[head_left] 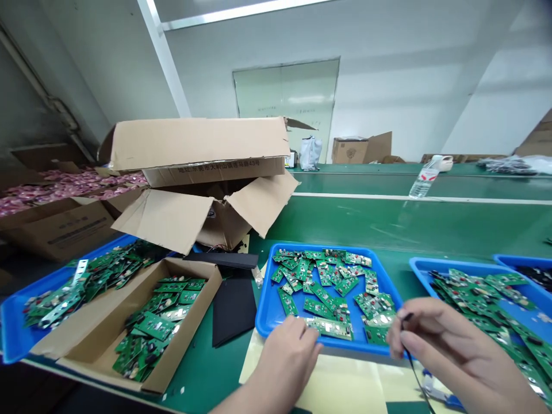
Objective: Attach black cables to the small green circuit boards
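My left hand is closed, its curled fingers at the left end of a green circuit board by the front rim of the middle blue tray. The grip itself is partly hidden behind the knuckles. Between thumb and forefinger, my right hand pinches a thin black strip that hangs down past the tray's right front corner. Many loose circuit boards lie in that tray. Under both hands are pale yellow sheets, and a blue-handled tool lies partly hidden below my right hand.
A cardboard box of circuit boards stands left, beside another blue tray. More boards fill the right tray. Black sheets lie between box and middle tray. Behind rise open cartons; a water bottle stands farther back.
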### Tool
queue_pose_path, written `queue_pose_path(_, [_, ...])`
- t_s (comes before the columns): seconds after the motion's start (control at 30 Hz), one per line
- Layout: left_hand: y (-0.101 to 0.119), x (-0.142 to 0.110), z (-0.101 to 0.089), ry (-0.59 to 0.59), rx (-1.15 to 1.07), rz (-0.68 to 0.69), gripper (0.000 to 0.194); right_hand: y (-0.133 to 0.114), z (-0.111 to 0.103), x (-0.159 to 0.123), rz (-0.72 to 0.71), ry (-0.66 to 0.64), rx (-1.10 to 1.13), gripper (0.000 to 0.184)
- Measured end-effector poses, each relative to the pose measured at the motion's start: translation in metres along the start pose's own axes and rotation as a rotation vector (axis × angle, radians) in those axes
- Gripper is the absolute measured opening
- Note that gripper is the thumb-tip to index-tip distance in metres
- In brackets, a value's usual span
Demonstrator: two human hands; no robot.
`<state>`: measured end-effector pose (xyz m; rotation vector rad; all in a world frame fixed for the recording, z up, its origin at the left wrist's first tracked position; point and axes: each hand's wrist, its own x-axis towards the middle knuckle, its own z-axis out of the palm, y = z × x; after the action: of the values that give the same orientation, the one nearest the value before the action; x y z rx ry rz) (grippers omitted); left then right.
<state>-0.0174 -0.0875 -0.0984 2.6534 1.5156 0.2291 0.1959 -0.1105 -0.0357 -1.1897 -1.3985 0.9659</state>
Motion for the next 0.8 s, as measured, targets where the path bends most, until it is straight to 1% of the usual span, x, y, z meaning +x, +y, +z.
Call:
queue_pose_path(0.03, [-0.002,0.013,-0.008,-0.043,-0.008,-0.014,0.013,-0.004,0.001,0.007,-0.057,-0.030,-0.025,0.019])
queue_pose_path(0.1, [-0.005,0.042,-0.016,-0.045,-0.006,-0.022,0.014,-0.011,0.004,0.023,-0.178,-0.076,-0.089,0.014])
queue_pose_path(0.13, [-0.006,0.056,-0.016,-0.041,0.004,-0.041,0.014,-0.015,0.007,0.030,-0.242,-0.076,-0.128,0.013])
queue_pose_path(0.2, [-0.008,0.081,-0.011,-0.047,0.028,-0.098,0.013,-0.022,0.013,0.042,-0.357,-0.036,-0.216,0.014])
queue_pose_path(0.3, [-0.011,0.107,-0.002,-0.073,0.054,-0.209,0.016,-0.033,0.020,0.056,-0.488,0.055,-0.328,0.017])
queue_pose_path(0.37, [-0.013,0.115,0.002,-0.101,0.059,-0.256,0.023,-0.040,0.023,0.061,-0.524,0.112,-0.352,0.018])
queue_pose_path(0.43, [-0.015,0.118,0.003,-0.130,0.057,-0.278,0.027,-0.045,0.022,0.065,-0.537,0.165,-0.322,0.019])
queue_pose_path(0.6, [-0.021,0.118,0.002,-0.187,0.045,-0.282,0.027,-0.044,0.017,0.074,-0.504,0.285,-0.200,0.018])
queue_pose_path(0.67, [-0.024,0.118,0.001,-0.198,0.034,-0.273,0.026,-0.039,0.016,0.078,-0.501,0.302,-0.167,0.016])
queue_pose_path(0.8, [-0.026,0.117,0.000,-0.185,-0.003,-0.267,0.023,-0.031,0.019,0.085,-0.489,0.272,-0.153,0.016])
